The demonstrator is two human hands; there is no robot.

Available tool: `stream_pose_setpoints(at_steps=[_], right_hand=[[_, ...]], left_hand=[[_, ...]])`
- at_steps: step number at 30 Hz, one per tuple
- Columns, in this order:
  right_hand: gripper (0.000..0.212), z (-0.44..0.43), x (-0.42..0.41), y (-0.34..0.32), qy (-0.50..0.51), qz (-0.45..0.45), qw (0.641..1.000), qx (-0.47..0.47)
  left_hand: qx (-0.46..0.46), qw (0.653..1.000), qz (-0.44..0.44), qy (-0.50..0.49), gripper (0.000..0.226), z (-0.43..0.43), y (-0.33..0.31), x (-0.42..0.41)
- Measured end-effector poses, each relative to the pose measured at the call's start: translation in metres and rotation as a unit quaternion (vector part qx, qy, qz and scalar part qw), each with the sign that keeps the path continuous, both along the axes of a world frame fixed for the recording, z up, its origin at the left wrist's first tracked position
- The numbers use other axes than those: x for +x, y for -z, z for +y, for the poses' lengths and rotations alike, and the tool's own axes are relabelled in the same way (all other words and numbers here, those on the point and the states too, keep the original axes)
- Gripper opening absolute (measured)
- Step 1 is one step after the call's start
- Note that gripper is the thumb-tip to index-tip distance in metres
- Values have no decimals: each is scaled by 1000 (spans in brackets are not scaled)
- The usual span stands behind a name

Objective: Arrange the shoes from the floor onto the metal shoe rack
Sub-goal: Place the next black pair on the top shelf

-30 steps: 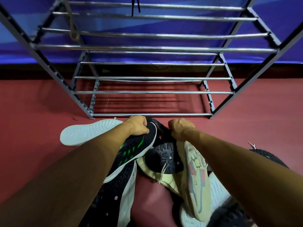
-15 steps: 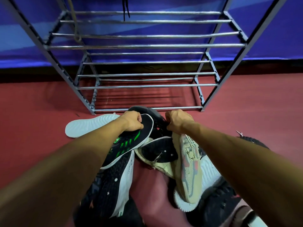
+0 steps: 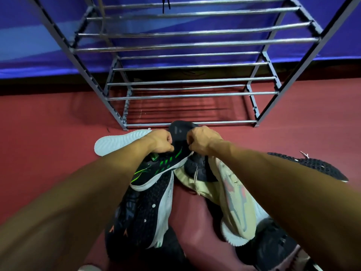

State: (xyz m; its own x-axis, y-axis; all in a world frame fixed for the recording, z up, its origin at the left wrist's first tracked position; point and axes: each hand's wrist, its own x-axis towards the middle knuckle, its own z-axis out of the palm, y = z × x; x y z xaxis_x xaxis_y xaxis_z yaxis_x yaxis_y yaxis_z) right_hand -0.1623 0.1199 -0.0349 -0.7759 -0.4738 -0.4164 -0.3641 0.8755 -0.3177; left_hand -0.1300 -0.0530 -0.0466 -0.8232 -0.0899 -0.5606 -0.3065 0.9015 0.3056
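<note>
The metal shoe rack (image 3: 191, 122) stands in front of me on the red floor, and none of the rails in view holds a shoe. Just before its bottom front rail, my left hand (image 3: 162, 142) is closed on the end of a black shoe with green stripes (image 3: 162, 165). My right hand (image 3: 203, 140) is closed right beside it on a second black shoe (image 3: 178, 131). That shoe's far end sticks up between my fists and its tread shows under my right wrist. A beige shoe (image 3: 234, 192) lies under my right forearm.
A white-soled shoe (image 3: 117, 141) lies left of my hands. Another black shoe with a white side (image 3: 150, 208) rests below the striped one. A black knit shoe (image 3: 312, 165) lies at the right. More dark shoes crowd the bottom edge. A blue wall (image 3: 29, 45) rises behind the rack.
My two fists have drawn closer together over the shoes and sit nearer the rack's bottom rail. The dark shoe's end now shows higher between them.
</note>
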Motion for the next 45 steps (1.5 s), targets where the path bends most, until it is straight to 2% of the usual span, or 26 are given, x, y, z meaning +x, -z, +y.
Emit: stream_pose_setpoints(at_steps=[3, 6, 9, 14, 20, 28, 34, 36, 39, 45], right_hand=[[25, -20, 10, -1, -36, -12, 999, 0], [9, -35, 25, -1, -67, -25, 997, 0], [6, -46, 44, 2, -80, -27, 996, 2], [19, -68, 71, 5, -96, -25, 995, 16], [16, -106, 89, 10, -129, -31, 991, 2], [20, -148, 84, 21, -167, -28, 986, 8], [15, -145, 74, 25, -173, -35, 984, 14], [11, -139, 73, 22, -175, -38, 984, 16], [16, -122, 70, 10, -182, -34, 983, 22], [25, -77, 63, -32, -186, -2, 981, 50]], left_hand=[[-18, 1000, -4, -12, 23, -19, -2, 20], [-23, 999, -4, -38, 23, -41, -5, 45], [-35, 998, -11, -43, 24, -58, -11, 69], [-43, 998, -23, -26, 16, -71, -8, 96], [-81, 996, -45, -2, 13, -89, 6, 118], [-78, 995, -41, -44, 13, -113, 21, 120], [-90, 995, -30, -40, 29, -107, 38, 115], [-99, 994, -27, -47, 23, -105, 38, 113], [-112, 993, -36, -21, 16, -102, 22, 104], [-129, 991, -32, -5, 4, -96, -44, 90]])
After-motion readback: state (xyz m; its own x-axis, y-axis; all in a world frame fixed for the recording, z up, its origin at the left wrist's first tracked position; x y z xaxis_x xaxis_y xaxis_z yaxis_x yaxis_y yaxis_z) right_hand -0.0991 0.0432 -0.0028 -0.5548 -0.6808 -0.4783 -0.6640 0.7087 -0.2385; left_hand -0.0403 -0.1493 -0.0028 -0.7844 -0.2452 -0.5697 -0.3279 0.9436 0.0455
